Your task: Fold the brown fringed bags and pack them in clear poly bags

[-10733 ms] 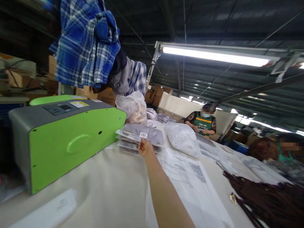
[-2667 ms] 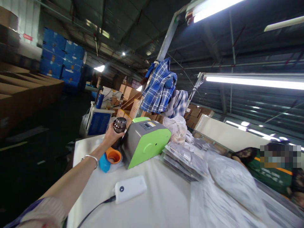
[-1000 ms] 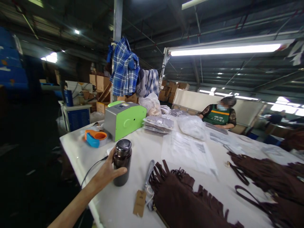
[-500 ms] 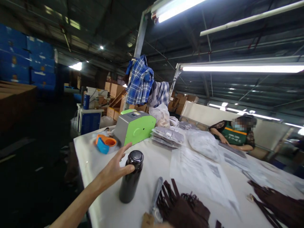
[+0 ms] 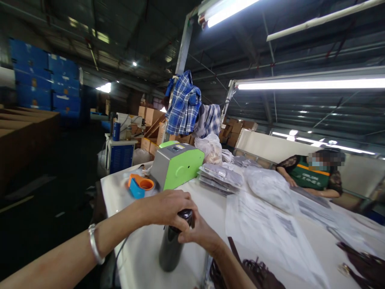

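The left hand (image 5: 168, 208) and right hand (image 5: 204, 233) curl around the shiny lid (image 5: 185, 215) of the dark flask (image 5: 171, 251), which seems to stand on the table (image 5: 144, 261). Keep it straight up, hold it snugly, and don't bump the brown fringe (image 5: 258, 271).

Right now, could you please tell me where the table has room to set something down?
The widest bare patch of table lies between the green machine, the bottle and the printed sheeting; a narrower one lies between bottle and black cable. The right side is crowded with packets, a bulging bag and brown fringed material.
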Demonstrator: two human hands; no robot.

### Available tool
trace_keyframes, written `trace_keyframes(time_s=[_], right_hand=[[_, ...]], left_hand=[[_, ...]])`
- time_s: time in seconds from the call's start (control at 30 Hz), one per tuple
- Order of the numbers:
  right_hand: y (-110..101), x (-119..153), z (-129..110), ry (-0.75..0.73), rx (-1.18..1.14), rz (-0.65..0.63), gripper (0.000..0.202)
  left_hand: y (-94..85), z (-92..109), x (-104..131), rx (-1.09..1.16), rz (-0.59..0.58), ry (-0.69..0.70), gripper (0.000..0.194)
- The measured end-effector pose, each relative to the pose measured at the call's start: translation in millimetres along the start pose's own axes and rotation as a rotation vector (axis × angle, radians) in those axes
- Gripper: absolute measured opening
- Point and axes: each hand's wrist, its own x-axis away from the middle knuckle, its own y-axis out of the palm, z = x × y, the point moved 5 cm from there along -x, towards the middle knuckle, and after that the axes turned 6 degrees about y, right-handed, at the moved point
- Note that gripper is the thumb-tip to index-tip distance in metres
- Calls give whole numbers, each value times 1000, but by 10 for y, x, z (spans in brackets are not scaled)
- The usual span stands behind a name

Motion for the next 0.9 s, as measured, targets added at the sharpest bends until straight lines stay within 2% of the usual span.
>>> trace_keyframes(time_s=[0.1, 0.27, 0.37, 0.5, 0.6, 0.7, 0.9], right_hand=[[83, -55, -42, 31, -94, -127, 85], [102, -81, 36, 99, -217, -245, 95], [73, -71, 41, 101, -174, -250, 96], [91, 3, -64, 70, 35, -275, 89], [150, 89, -161, 36, 171, -258, 86], [207, 150, -186, 28, 235, -163, 76], [214, 190, -11, -9, 194, 12, 75]], left_hand=[[37, -23, 1, -46, 23, 75, 35], [68, -51, -9, 1, 23, 158, 36], [68, -48, -15, 60, 20, 188, 39], [59, 7, 24, 78, -5, 224, 42], [43, 62, 71, 83, -32, 240, 42], [38, 95, 101, 66, -51, 247, 39], [82, 119, 115, -39, -40, 266, 34]])
